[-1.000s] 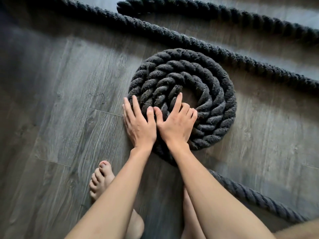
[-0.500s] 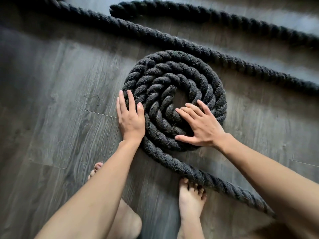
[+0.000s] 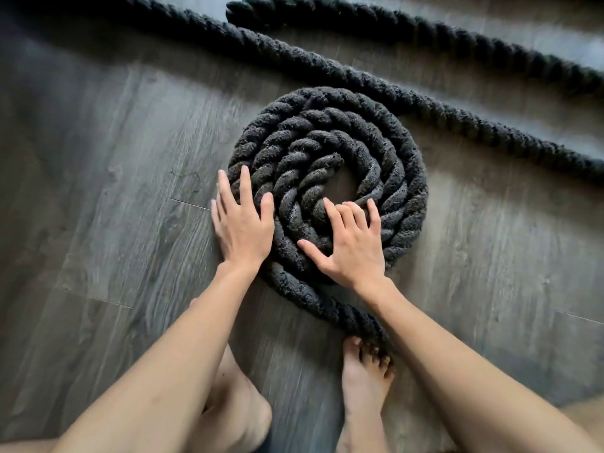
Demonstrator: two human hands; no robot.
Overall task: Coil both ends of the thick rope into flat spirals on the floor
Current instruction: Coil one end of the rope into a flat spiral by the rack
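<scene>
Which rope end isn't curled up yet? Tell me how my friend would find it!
Start at the big dark spiral on the wooden floor. Past it, near the picture's top, two straight stretches of rope lie side by side; the farther one stops in a blunt loose end. Unlike the other end, tucked in the spiral's middle, nothing is wound round it.

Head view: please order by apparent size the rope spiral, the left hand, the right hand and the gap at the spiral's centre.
1. rope spiral, clearly largest.
2. left hand and right hand: they look alike, so unranked.
3. centre gap, smallest.
</scene>
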